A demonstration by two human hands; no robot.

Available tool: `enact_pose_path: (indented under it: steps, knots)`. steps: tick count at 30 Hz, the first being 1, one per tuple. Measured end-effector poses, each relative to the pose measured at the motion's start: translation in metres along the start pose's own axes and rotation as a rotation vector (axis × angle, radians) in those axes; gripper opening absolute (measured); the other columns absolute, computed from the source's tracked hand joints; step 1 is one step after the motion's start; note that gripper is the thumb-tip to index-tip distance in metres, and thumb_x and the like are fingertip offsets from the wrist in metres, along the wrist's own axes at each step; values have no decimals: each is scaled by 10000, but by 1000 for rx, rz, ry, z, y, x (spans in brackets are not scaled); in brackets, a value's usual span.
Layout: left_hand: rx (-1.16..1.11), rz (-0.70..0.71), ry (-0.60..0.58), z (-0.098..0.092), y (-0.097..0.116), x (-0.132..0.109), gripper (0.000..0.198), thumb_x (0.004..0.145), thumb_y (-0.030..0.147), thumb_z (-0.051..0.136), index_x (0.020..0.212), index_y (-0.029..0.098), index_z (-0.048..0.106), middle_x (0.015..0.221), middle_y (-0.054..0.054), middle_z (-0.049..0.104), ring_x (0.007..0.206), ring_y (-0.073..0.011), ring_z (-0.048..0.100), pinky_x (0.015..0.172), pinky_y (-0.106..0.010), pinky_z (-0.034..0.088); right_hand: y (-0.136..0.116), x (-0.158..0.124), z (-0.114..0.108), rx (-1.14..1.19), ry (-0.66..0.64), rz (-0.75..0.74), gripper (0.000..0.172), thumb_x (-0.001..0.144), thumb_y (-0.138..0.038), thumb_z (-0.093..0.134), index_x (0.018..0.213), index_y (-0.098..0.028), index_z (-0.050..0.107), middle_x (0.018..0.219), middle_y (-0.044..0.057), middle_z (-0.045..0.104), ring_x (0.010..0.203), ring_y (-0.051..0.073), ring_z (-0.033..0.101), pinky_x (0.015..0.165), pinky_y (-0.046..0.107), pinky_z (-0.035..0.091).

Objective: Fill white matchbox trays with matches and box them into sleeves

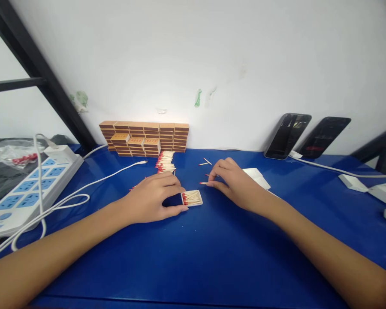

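A small white matchbox tray [192, 198] with several red-tipped matches in it lies on the blue table [212, 257]. My left hand [152, 196] pinches the tray's left end between thumb and fingers. My right hand [233, 182] rests just right of the tray, its fingertips pinched on a single match [203, 183] lying on the table. A pile of loose matches [165, 162] sits behind my left hand. A few stray matches [206, 162] lie farther back.
Stacked brown matchboxes [144, 138] stand against the white wall. A white power strip [28, 189] with cables lies at the left. Two dark phones [287, 135] lean on the wall at the right, with white chargers [357, 182] and a white sleeve [256, 175] nearby.
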State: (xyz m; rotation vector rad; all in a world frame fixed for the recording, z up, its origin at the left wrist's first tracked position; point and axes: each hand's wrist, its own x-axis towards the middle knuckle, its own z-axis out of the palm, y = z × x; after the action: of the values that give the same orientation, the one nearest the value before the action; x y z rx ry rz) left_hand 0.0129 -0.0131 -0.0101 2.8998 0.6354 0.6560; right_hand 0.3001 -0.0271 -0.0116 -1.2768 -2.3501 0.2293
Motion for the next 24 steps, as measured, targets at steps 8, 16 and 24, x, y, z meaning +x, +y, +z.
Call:
enact_pose_path:
  steps: [8,16,24]
  knots:
    - [1,-4,-6,0,0,1,284,970,412,683,1115,180,757,1021,-78,726,946,-221,675,850,-368,550,-49,-9,10,58,-43,-103,79,1008,-207,617,940,-213,657,1032,82,647,985,251,528,876,429,483]
    - [-16,-8,-10,0,0,-2,297,969,415,688,1144,182,748,1052,-82,731,966,-219,683,867,-361,560,14,3,9,30,166,96,90,981,-310,647,933,-240,677,923,63,660,963,266,557,857,425,473]
    - [-6,9,10,1,-1,-1,308,966,431,690,1136,181,751,1030,-84,731,954,-221,679,871,-366,560,47,13,14,16,58,109,215,985,-396,614,869,-221,661,907,67,657,907,248,559,828,392,469]
